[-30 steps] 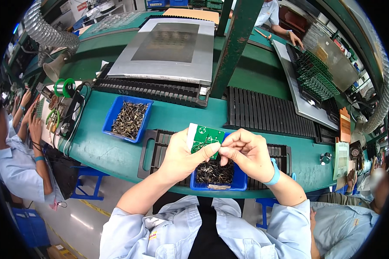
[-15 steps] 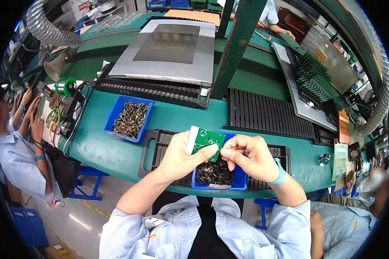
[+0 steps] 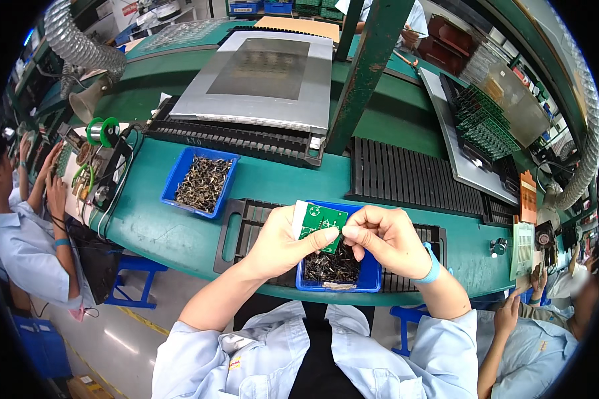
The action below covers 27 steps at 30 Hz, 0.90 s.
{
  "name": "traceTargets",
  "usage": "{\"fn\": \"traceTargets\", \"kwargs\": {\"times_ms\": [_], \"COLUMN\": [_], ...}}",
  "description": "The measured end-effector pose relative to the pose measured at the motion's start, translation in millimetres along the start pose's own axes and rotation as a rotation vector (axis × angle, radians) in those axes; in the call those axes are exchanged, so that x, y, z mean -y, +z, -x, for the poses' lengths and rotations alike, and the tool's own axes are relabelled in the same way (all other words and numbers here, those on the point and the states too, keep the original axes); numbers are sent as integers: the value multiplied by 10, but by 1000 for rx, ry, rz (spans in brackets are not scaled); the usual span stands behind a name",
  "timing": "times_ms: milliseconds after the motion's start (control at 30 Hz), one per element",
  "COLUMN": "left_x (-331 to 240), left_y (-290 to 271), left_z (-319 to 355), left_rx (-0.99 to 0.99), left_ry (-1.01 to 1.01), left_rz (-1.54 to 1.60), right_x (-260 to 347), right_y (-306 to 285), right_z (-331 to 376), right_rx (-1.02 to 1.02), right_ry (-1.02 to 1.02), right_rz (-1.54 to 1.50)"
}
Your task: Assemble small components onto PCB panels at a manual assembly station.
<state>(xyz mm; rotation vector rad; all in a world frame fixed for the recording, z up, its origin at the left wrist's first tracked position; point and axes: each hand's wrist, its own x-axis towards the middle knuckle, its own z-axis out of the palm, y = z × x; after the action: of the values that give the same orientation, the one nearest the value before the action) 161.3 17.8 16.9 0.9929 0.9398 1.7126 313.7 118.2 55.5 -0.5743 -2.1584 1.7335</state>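
My left hand (image 3: 277,243) grips a green circuit board (image 3: 323,225) with a white strip along its left side, the thumb lying across its face. At the board's right edge, my right hand (image 3: 387,241) is closed in a pinch; whatever sits between its fingertips is too small to make out. A blue wristband (image 3: 430,266) circles my right wrist. Right below the board stands a blue bin (image 3: 371,279) filled with small dark leaded parts (image 3: 331,267). The bin rests on a black slotted rack (image 3: 238,234).
A second blue bin (image 3: 168,195) of metal-legged parts stands left on the green table (image 3: 133,223). Behind lie a grey panel (image 3: 186,96) and black ribbed racks (image 3: 399,169). A green post (image 3: 356,86) rises at the back. Co-workers sit left and right; a solder spool (image 3: 102,132) stands left.
The board has shifted slightly down and right in my left hand, with my right hand still pinched beside it. At right, a co-worker's arm has come up toward the table.
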Motion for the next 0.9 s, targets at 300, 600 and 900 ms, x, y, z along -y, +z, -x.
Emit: {"fn": "traceTargets", "kwargs": {"times_ms": [300,600,900], "left_x": [5,-26,-20], "left_y": [-66,3,-31], "left_z": [15,-2,13], "left_rx": [-8,-21,-17], "left_ry": [-108,-6,-51], "left_rz": [83,-25,56], "right_x": [-8,3,-41], "right_y": [31,37,42], "right_z": [22,31,8], "right_rx": [-60,-79,-10], "right_ry": [-74,-151,-199], "right_rz": [91,206,95]}}
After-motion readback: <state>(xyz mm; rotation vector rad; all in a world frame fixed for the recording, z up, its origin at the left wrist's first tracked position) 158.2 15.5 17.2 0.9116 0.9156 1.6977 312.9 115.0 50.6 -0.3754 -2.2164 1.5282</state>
